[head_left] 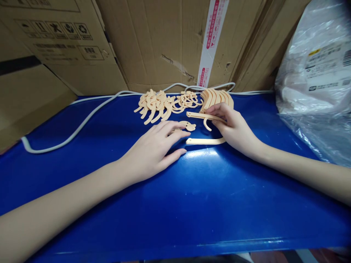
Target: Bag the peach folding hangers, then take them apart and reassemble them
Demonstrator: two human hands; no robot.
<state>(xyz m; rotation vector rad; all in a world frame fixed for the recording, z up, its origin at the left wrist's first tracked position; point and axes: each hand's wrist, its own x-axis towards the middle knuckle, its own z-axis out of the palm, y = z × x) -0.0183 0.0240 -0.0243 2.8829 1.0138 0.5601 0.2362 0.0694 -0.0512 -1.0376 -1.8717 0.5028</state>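
My right hand (233,128) pinches a beige plastic arm (200,115), which looks like a clothes hanger part. A small beige hook (207,125) shows just below it, close to my fingers. Under that hand lies a second beige arm (204,141), its right end curving up towards my palm. My left hand (156,146) is open, fingers and thumb apart, just above the blue table. Beside its fingertips is a flat bear-head-shaped beige piece (189,126), partly covered by the fingers; I cannot tell whether they touch it.
Behind my hands lie a heap of curved beige pieces (155,104), a pile of beige hooks (188,100) and a row of stacked arms (218,98). A white cable (82,126) crosses the blue table (175,215). Cardboard boxes (161,40) stand behind; a plastic bag (315,69) sits right.
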